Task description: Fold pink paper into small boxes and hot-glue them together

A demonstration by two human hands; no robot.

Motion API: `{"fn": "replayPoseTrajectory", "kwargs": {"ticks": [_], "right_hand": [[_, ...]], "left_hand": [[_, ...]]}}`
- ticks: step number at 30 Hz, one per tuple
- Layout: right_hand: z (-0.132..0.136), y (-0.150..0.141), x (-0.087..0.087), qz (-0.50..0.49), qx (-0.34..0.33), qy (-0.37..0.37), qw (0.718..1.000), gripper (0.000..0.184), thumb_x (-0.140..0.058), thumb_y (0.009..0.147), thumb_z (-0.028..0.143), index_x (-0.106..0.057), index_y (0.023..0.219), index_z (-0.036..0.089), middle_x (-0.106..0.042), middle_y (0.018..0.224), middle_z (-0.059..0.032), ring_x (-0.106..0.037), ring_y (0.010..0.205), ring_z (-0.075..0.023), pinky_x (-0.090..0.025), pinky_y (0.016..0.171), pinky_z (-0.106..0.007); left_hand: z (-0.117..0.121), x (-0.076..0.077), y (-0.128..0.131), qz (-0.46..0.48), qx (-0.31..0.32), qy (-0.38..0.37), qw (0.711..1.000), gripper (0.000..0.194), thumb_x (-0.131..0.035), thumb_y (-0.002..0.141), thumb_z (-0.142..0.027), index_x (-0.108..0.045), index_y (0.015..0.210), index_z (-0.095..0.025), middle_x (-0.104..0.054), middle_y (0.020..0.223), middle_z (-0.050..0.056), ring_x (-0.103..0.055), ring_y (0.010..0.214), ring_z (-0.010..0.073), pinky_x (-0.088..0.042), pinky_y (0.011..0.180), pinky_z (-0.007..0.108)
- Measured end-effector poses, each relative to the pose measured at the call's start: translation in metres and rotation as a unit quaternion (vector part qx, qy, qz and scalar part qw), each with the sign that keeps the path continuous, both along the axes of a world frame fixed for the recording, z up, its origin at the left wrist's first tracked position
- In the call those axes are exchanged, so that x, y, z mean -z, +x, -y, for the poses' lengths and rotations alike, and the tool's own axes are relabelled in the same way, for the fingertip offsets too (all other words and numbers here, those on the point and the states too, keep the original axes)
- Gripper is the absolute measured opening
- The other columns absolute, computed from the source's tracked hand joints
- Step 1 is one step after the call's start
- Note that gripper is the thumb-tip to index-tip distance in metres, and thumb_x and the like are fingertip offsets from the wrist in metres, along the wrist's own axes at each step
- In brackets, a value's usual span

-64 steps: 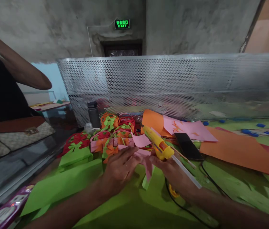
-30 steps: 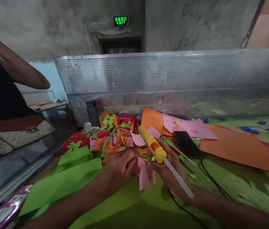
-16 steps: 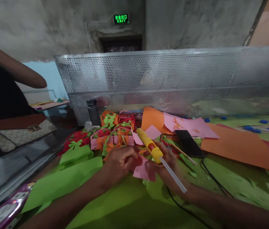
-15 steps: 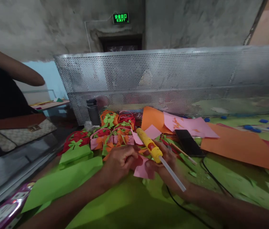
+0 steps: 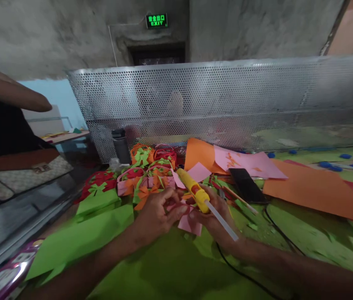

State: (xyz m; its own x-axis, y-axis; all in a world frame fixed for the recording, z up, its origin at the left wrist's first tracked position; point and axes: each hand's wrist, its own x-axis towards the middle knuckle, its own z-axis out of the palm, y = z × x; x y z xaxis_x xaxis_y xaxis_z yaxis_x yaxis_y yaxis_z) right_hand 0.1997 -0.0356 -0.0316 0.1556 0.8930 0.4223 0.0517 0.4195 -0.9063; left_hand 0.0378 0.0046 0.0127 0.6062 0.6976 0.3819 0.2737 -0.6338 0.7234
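My right hand point(image 5: 216, 214) is closed around a yellow hot glue gun point(image 5: 193, 186), whose clear glue stick point(image 5: 223, 221) juts from its back end toward me. Its nozzle points away, over the small paper baskets point(image 5: 145, 183). Pinched in my left hand point(image 5: 162, 210) is a small piece of pink paper point(image 5: 191, 223), which the right hand's fingers also touch from the other side. The two hands meet close together above the green table. The fingertips partly cover the pink paper, so its upper shape is hard to make out.
Green paper sheets point(image 5: 82, 237) lie on the left, with a dark bottle point(image 5: 121, 146) behind. A black phone point(image 5: 246, 185), orange paper point(image 5: 316, 189) and a cord point(image 5: 281, 233) are to the right. A perforated metal panel point(image 5: 226, 100) stands behind; a person point(image 5: 4, 112) is at left.
My left hand has uncurled somewhat, its thumb and fingers now reaching in to the pink paper beside my right hand. The glue gun stays in my right hand, and the view has shifted slightly.
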Motion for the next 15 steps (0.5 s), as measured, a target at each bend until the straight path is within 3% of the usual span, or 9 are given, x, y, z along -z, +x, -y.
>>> {"fn": "replayPoseTrajectory", "kwargs": {"ticks": [4,11,15], "right_hand": [[0.001,-0.001,-0.002,0.017,-0.002,-0.011,1.000,0.055,-0.054,0.057,0.004,-0.051,0.109,0.022,-0.062,0.089,-0.0004,-0.057,0.072,-0.0145,-0.048,0.062,-0.025],[0.006,-0.004,-0.009,-0.012,-0.015,-0.009,1.000,0.053,-0.060,0.059,0.009,-0.049,0.110,0.022,-0.065,0.089,-0.0019,-0.061,0.076,-0.0173,-0.050,0.064,-0.028],[0.008,-0.005,-0.015,-0.001,0.001,-0.046,0.999,0.042,-0.063,0.062,0.014,-0.052,0.102,0.022,-0.066,0.082,-0.0028,-0.063,0.071,-0.0189,-0.050,0.057,-0.027]], "left_hand": [[0.002,0.004,0.007,0.034,-0.025,-0.046,0.998,0.018,-0.059,0.075,-0.031,-0.049,0.075,-0.016,-0.062,0.082,0.003,-0.060,0.079,0.0157,-0.049,0.070,0.026],[-0.003,0.003,0.003,0.030,-0.041,-0.026,0.998,0.013,-0.055,0.077,-0.028,-0.056,0.082,-0.015,-0.063,0.084,0.004,-0.061,0.078,0.0159,-0.051,0.071,0.027],[-0.010,0.007,0.003,0.045,-0.053,-0.005,0.998,0.012,-0.060,0.071,-0.021,-0.057,0.081,-0.015,-0.064,0.084,0.004,-0.062,0.079,0.0166,-0.051,0.073,0.028]]}}
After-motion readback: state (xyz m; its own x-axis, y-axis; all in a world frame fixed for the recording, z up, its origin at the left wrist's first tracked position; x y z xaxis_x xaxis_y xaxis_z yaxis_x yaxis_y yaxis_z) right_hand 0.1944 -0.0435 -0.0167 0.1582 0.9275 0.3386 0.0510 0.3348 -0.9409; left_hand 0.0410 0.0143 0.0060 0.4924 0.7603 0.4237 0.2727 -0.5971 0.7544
